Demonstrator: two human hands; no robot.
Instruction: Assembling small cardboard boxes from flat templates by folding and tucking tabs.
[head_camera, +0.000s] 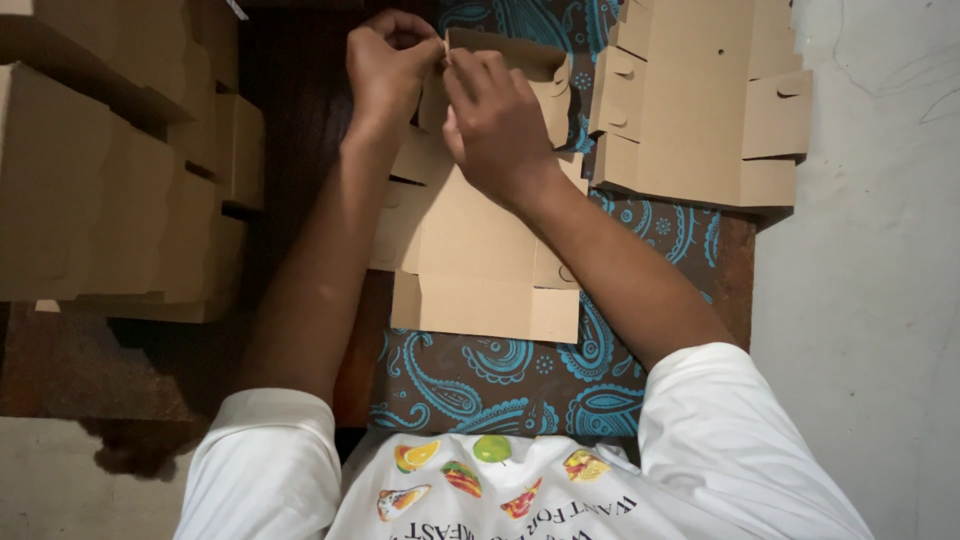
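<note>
A flat brown cardboard box blank (478, 262) lies in front of me on a dark cloth with a blue paisley pattern (480, 385). Its far end is folded up into a wall. My left hand (385, 70) pinches the left corner of that raised flap, fingers closed on the cardboard. My right hand (495, 120) grips the same flap just to the right, thumb and fingers pressed on its edge. The two hands almost touch at the top of the blank.
A stack of unfolded cardboard blanks (700, 100) lies at the upper right on the cloth. Assembled brown boxes (110, 180) are piled at the left. A pale wall or floor surface (860, 270) runs along the right side.
</note>
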